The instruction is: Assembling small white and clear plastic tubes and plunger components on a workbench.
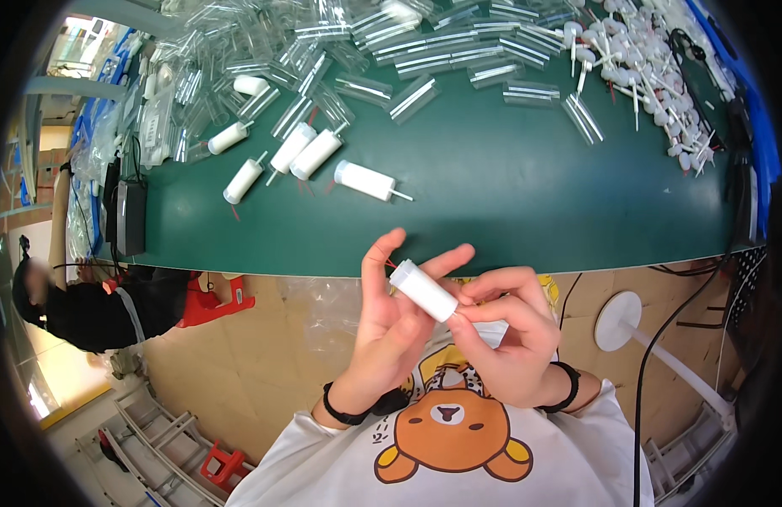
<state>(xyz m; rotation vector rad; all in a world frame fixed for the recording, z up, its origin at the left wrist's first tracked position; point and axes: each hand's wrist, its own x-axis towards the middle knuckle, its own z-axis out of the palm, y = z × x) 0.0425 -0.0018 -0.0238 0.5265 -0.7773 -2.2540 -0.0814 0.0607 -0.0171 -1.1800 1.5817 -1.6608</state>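
At frame centre, the white cylinder (425, 291) is held by the left hand (389, 334), its lower end pinched by the right hand (516, 338). Body should be steadied, end gripped lightly, red wire (390, 263) left unsnagged.

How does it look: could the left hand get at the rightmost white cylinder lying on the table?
Probably yes: the rightmost cylinder lies on the table just beyond the left hand, with bare tabletop between. That hand supports the held cylinder, though, so would likely have to let go first.
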